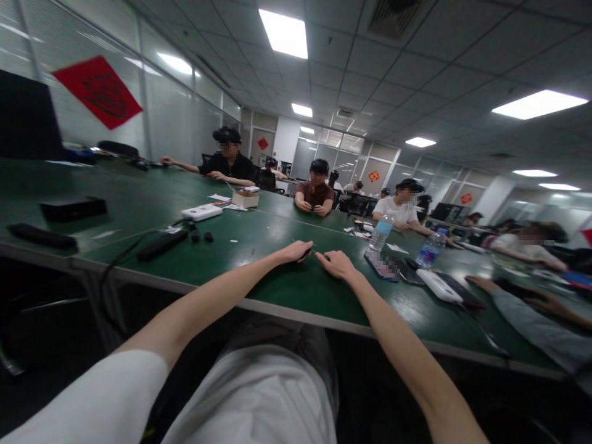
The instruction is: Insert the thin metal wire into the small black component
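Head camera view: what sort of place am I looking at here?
Probably an open-plan office or shared workroom: seated people line a long green-topped table, with fluorescent ceiling panels overhead and glass partitions along one side.

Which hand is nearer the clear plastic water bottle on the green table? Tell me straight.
Right. The right hand lies just left of the clear plastic water bottle, toward the near table edge; the left hand lies farther left, beyond the right hand.
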A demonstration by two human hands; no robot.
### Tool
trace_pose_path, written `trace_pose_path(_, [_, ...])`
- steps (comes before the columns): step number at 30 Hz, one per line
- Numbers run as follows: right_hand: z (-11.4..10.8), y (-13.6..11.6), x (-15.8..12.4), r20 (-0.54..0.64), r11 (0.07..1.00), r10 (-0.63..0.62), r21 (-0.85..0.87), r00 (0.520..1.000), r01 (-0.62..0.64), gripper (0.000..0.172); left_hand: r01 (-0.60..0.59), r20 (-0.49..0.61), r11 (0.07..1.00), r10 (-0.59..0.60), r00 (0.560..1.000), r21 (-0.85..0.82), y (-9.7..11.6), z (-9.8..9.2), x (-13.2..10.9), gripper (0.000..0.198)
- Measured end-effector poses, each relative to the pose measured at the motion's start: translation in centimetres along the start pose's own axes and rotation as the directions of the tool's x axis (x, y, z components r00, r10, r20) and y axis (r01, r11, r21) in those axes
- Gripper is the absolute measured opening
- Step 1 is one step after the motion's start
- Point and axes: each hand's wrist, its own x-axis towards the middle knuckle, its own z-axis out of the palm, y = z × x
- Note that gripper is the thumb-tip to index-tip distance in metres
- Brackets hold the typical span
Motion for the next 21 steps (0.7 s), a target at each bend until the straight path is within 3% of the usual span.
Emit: trace_pose_path(21, [0.58, 0.47, 0.12, -0.040, 1.000, 0.008, -0.003, 0.999, -0.008, 0.078, -0.040, 0.035, 0.999, 0.039, 0.999, 0.028, -0.21, -0.09, 0.04, 0.058])
